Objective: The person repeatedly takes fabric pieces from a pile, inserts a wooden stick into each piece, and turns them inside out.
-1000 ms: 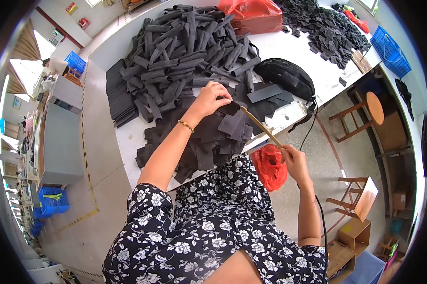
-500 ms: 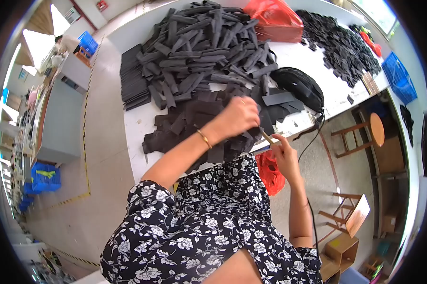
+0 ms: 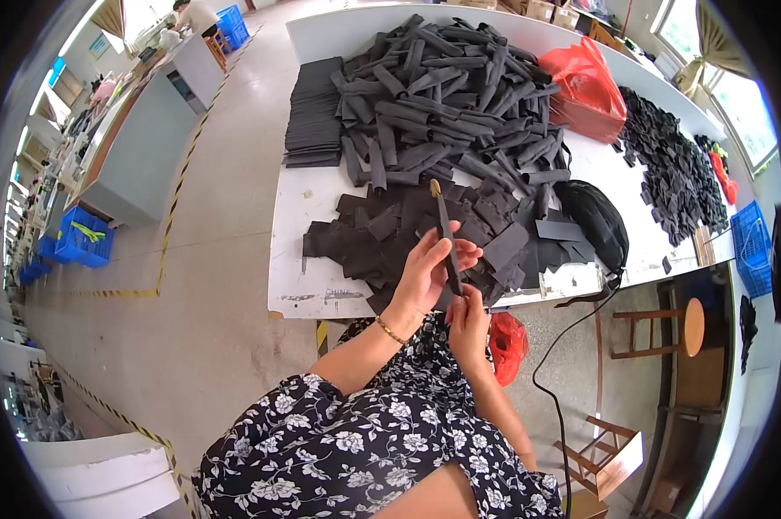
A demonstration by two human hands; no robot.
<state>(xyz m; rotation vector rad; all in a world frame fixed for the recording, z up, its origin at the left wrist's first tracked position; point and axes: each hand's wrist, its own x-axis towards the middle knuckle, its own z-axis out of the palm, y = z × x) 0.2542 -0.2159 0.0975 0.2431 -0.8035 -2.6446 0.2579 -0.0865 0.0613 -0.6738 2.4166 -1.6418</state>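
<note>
A narrow black fabric tube [image 3: 443, 214] is held up over the near edge of the table, with the tan tip of a stick [image 3: 435, 187] poking out of its far end. My left hand [image 3: 425, 272] is closed around the tube's middle, fingers partly curled. Lower down, my right hand [image 3: 468, 327] pinches the tube's near end; whether it also grips the stick is hidden. Beneath and beyond my hands lies a loose heap of flat black fabric pieces [image 3: 377, 227]. A big pile of rolled black tubes [image 3: 447, 95] rises behind it.
A neat stack of black strips [image 3: 313, 121] stands at the table's left. To the right are a black bag [image 3: 591, 227] with a cord, a red plastic bag [image 3: 585, 86] and small black pieces [image 3: 676, 164]. A wooden stool [image 3: 693, 327] stands on the floor at right.
The tan stick, earlier bare near my right hand, is now inside the black tube except its tip. Both hands have come together on the tube. The view has shifted left.
</note>
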